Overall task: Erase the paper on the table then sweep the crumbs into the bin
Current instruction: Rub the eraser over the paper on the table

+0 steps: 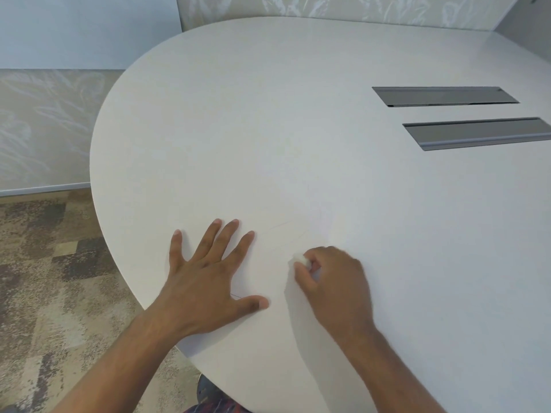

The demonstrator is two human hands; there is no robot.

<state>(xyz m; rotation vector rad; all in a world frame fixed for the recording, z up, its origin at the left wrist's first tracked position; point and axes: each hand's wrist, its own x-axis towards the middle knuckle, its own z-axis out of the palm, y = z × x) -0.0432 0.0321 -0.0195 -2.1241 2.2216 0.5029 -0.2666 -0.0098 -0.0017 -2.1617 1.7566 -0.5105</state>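
The white table (268, 114) carries a white paper (274, 278) near its front edge, its borders hard to tell from the tabletop. The left hand (205, 278) lies flat on it, fingers spread, pinning it. The right hand (334, 281) pinches a small white eraser (299, 259) against the sheet. Faint pencil lines (280, 225) lie just beyond the eraser, slightly left, nearer the right hand. No bin is in view.

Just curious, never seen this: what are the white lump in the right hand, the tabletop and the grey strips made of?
White lump, pinched by the right hand: probably soft matte rubber, an eraser; rounded corners. Tabletop: likely smooth off-white laminate; even, faint sheen. Grey strips: metal or plastic, hard to tell; flat satin grey, straight edges.
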